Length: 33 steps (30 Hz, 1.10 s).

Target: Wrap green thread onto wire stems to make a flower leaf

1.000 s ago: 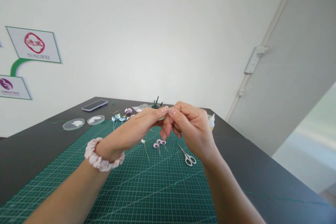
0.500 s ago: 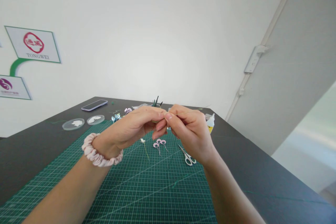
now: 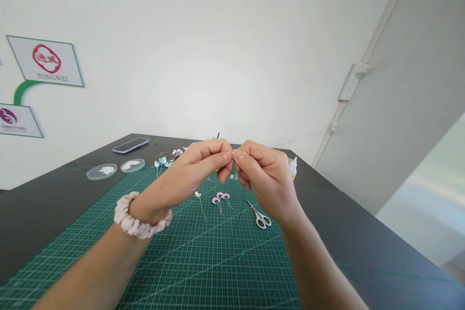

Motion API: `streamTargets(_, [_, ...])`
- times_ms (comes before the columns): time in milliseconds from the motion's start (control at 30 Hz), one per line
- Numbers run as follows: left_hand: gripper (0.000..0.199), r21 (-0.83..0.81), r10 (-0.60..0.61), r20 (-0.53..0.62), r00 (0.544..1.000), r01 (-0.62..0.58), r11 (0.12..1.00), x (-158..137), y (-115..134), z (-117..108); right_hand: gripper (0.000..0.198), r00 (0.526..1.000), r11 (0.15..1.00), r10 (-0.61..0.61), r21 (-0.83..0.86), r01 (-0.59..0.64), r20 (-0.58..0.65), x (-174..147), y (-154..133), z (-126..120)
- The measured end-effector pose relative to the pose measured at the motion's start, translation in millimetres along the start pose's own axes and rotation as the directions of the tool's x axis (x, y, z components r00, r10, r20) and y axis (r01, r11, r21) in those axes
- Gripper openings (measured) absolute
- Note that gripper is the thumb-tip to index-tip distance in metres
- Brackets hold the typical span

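Scissors (image 3: 259,217) lie on the green cutting mat (image 3: 203,271), right of three pink wired petals (image 3: 220,196) and a white bud (image 3: 198,194). Above them, fingertips meet: right hand (image 3: 267,179) pinching thin wire (image 3: 285,144) that trails out rightward, left hand (image 3: 203,167) with thumb and forefinger closed, anything between them hidden! Behind the fingers peeks a clear vessel (image 3: 235,177), something green showing, inside or behind, can't tell. Off right, a bottle (image 3: 293,169), contents unclear. Over left, two shallow clear dishes (image 3: 93,175), white pieces (image 3: 107,170) in each. Farther back, a phone (image 3: 131,145) lies flat.
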State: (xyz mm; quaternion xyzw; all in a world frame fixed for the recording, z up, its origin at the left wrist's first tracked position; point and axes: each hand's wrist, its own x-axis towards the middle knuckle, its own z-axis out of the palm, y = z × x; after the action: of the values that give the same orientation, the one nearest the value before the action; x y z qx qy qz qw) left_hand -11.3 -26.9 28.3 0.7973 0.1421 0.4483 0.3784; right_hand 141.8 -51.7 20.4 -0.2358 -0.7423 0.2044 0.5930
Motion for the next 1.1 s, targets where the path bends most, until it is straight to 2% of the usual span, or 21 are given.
streamTargets(300, [0.03,0.236,0.133,-0.08,0.988,-0.111,0.965,4,11,5,0.033,0.998,0.989,0.066,0.132,-0.064,-0.013,4,-2,0])
streamTargets(733, [0.026,0.421,0.258,-0.106,0.96,-0.192,0.886,2,10,5,0.031,0.985,0.948,0.168,0.28,-0.148,-0.047,8,-3,4])
streamTargets(900, [0.023,0.563,0.386,-0.093,0.918,-0.271,0.781,-3,9,10,0.032,0.975,0.905,0.221,0.38,-0.191,-0.037,5,-6,7])
streamTargets(1100, [0.021,0.746,0.546,-0.015,0.838,-0.354,0.564,-4,5,12,0.031,0.966,0.859,0.257,0.46,-0.225,-0.007,3,-9,7])
